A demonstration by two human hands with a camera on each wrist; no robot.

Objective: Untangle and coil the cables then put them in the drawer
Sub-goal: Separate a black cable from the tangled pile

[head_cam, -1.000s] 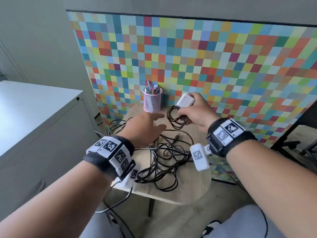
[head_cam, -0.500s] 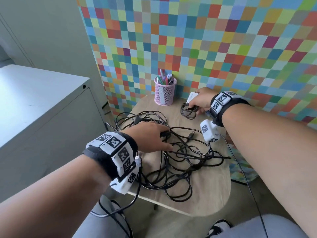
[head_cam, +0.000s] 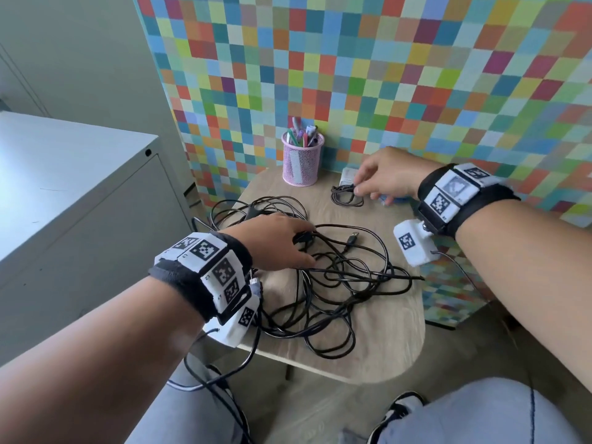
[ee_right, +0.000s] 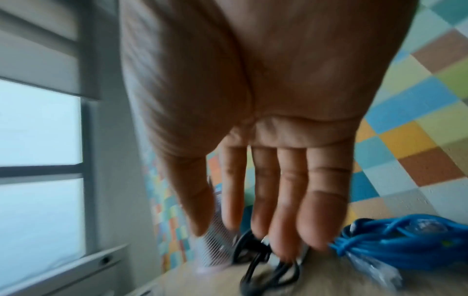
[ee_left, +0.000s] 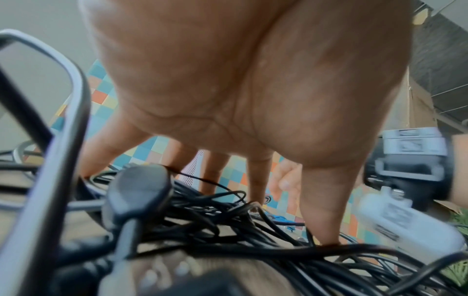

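Head view shows a grey cabinet (head_cam: 73,187) at the left, beside a small wooden table (head_cam: 378,341) that stands against a checkered panel (head_cam: 384,75). Over the middle of the table sprawls a tangle of black cables (head_cam: 323,283), some loops hanging off the near-left edge. The left hand (head_cam: 272,241) lies on the tangle with fingers straight and spread, fingertips pressing the strands; the left wrist view shows the same, with nothing curled round a cable. At the back of the table stands a pink mesh pen cup (head_cam: 301,163). Just right of it, a small coiled black cable (head_cam: 346,197) lies flat with its white charger (head_cam: 348,176) behind. The right hand (head_cam: 387,177) is over that coil, its fingers extended downward and loosely together, tips at the coil; the blurred right wrist view suggests touching rather than gripping. A blue cable bundle (ee_right: 395,240) lies just beside the fingers.
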